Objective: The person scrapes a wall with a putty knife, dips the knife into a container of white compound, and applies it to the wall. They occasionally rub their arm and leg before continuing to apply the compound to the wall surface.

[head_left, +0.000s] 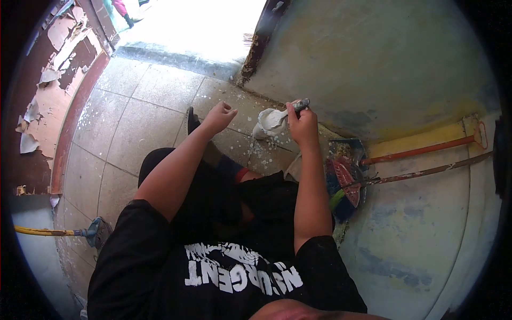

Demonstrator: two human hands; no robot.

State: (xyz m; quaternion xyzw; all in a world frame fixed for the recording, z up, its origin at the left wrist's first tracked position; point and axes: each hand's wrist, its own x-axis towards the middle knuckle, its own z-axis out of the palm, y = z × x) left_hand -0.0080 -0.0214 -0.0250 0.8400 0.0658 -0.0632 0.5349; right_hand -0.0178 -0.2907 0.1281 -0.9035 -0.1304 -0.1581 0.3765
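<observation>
My right hand [302, 126] clenched on putty knife [273, 120], loaded white; left hand [220, 116] released, empty; best keep blade level.

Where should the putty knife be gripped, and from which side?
Likely by the handle, from the right, as the right hand does: the putty knife carries white plaster on its broad blade, pointing left; only the narrow dark handle looks clean.
</observation>
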